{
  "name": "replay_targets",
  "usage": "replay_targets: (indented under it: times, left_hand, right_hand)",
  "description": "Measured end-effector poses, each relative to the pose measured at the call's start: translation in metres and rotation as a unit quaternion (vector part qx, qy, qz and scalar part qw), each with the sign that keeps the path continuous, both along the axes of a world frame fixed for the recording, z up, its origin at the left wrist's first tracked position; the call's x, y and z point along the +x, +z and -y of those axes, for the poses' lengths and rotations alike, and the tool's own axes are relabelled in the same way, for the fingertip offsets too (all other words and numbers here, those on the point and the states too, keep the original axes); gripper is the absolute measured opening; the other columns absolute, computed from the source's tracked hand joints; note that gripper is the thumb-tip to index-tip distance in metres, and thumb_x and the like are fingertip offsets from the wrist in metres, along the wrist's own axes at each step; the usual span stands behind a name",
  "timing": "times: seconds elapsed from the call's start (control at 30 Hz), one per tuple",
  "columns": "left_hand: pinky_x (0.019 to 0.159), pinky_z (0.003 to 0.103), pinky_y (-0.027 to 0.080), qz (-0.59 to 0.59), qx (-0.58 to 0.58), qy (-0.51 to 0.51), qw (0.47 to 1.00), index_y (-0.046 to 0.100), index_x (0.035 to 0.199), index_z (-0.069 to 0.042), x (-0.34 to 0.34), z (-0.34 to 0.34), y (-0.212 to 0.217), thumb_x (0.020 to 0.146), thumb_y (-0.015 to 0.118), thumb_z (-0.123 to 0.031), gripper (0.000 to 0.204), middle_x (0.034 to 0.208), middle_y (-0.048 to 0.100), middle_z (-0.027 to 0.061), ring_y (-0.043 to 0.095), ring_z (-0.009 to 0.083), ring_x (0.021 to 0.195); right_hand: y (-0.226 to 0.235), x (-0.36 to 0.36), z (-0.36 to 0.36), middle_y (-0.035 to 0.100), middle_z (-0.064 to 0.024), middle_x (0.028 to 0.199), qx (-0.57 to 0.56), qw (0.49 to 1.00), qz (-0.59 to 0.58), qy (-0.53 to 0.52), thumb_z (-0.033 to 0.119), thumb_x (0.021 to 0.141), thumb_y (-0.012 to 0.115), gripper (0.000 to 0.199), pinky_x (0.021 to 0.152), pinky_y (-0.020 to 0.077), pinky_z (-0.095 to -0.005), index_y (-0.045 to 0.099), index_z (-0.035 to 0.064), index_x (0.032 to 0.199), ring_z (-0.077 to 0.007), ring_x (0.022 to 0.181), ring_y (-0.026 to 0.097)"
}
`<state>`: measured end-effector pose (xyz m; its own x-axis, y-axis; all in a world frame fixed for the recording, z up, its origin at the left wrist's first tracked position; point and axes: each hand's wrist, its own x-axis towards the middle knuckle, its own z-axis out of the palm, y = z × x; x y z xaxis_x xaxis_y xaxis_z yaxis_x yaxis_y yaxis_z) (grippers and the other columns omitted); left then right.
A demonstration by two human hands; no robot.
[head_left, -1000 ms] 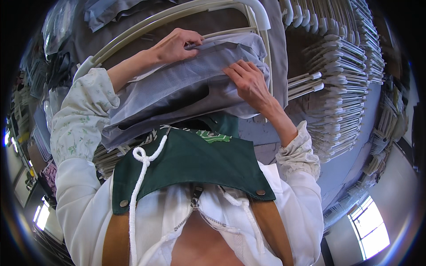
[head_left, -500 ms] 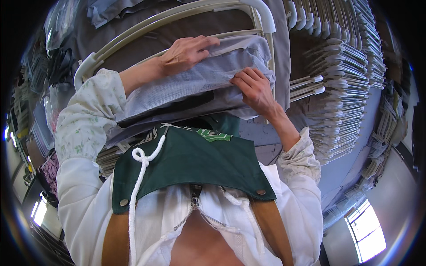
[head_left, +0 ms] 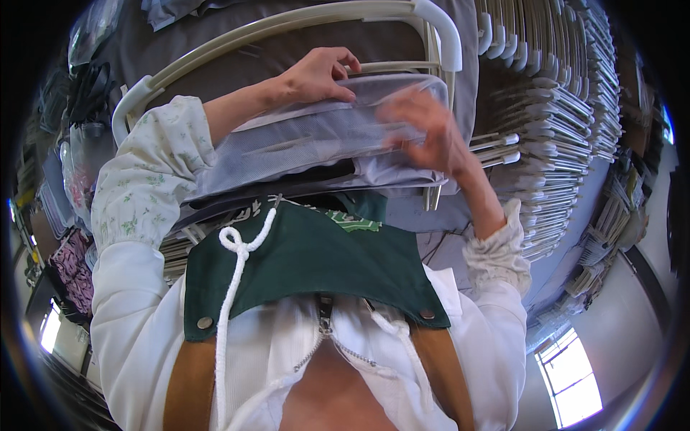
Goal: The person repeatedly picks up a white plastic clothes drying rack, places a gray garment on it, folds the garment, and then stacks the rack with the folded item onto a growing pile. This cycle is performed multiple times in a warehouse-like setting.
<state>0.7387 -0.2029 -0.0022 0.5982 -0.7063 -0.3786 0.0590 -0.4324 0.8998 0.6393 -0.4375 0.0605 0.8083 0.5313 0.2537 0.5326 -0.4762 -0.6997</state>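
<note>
— Lying where, that grey cloth bag (head_left: 323,140)?
— On the cream metal frame (head_left: 302,29), above the green apron (head_left: 309,266).
— And the hands?
— Left hand (head_left: 316,72) pinches its top edge; right hand (head_left: 424,133) is blurred, fingers loosely spread against it.

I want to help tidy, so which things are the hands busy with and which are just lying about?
In use:
left hand resting on the grey folded cloth
right hand, blurred, at the cloth's right end
cream rail behind the cloth

Lying about:
stacked hangers
patterned fabric
</note>
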Motion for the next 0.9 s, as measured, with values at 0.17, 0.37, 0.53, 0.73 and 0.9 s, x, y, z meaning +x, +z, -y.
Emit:
replay_targets:
  times: [0.17, 0.37, 0.53, 0.73, 0.9]
  left_hand:
    - [0.067, 0.024, 0.047, -0.063, 0.025, -0.077, 0.995, 0.068, 0.09, 0.003, 0.014, -0.038, 0.002, 0.072, 0.08, -0.009, 0.025, 0.073, 0.066, 0.0035, 0.057, 0.0084, 0.068]
    - [0.069, 0.025, 0.05, -0.137, 0.127, -0.086, 0.979, 0.073, 0.101, 0.003, 0.014, -0.179, 0.022, 0.072, 0.081, -0.011, 0.033, 0.079, 0.07, 0.0044, 0.061, 0.0091, 0.071]
    - [0.076, 0.024, 0.048, -0.2, 0.027, -0.038, 0.979, 0.072, 0.108, 0.001, 0.001, -0.267, 0.01, 0.079, 0.081, -0.022, 0.037, 0.091, 0.07, 0.0016, 0.06, 0.0103, 0.079]
    - [0.075, 0.023, 0.049, -0.354, 0.056, 0.002, 0.933, 0.07, 0.111, -0.004, 0.011, -0.351, -0.036, 0.096, 0.063, -0.031, 0.032, 0.093, 0.067, -0.0019, 0.059, 0.0087, 0.081]
    - [0.066, 0.027, 0.057, -0.304, 0.072, -0.021, 0.95, 0.071, 0.099, 0.0, -0.002, -0.372, -0.013, 0.096, 0.061, -0.025, 0.027, 0.088, 0.07, 0.0037, 0.069, 0.0136, 0.073]
  right_hand:
    - [-0.043, 0.074, -0.019, 0.067, -0.0155, 0.083, -0.2, 0.957, -0.211, 0.012, 0.022, 0.075, 0.076, 0.029, 0.071, 0.0501, -0.04, 0.068, 0.0011, 0.095, -0.029, 0.08, 0.066]
    - [-0.053, 0.087, -0.019, 0.06, -0.0097, 0.064, -0.185, 0.92, -0.345, 0.036, 0.022, 0.075, 0.078, 0.026, 0.058, 0.0444, -0.0318, 0.069, 0.0006, 0.086, -0.0158, 0.058, 0.056]
    - [-0.048, 0.091, -0.027, 0.059, -0.0024, 0.067, -0.205, 0.893, -0.398, 0.036, 0.026, 0.077, 0.079, 0.03, 0.061, 0.0435, -0.0291, 0.069, -0.0003, 0.087, -0.0105, 0.064, 0.051]
    - [-0.029, 0.079, -0.155, 0.065, -0.0095, 0.087, -0.155, 0.92, -0.345, 0.097, 0.043, 0.083, 0.072, 0.048, 0.073, 0.047, -0.0328, 0.068, 0.0015, 0.108, -0.0173, 0.079, 0.057]
    - [-0.051, 0.079, -0.303, 0.066, -0.013, 0.09, -0.116, 0.933, -0.298, 0.164, 0.043, 0.084, 0.072, 0.047, 0.074, 0.0479, -0.0349, 0.067, 0.0015, 0.106, -0.0228, 0.081, 0.06]
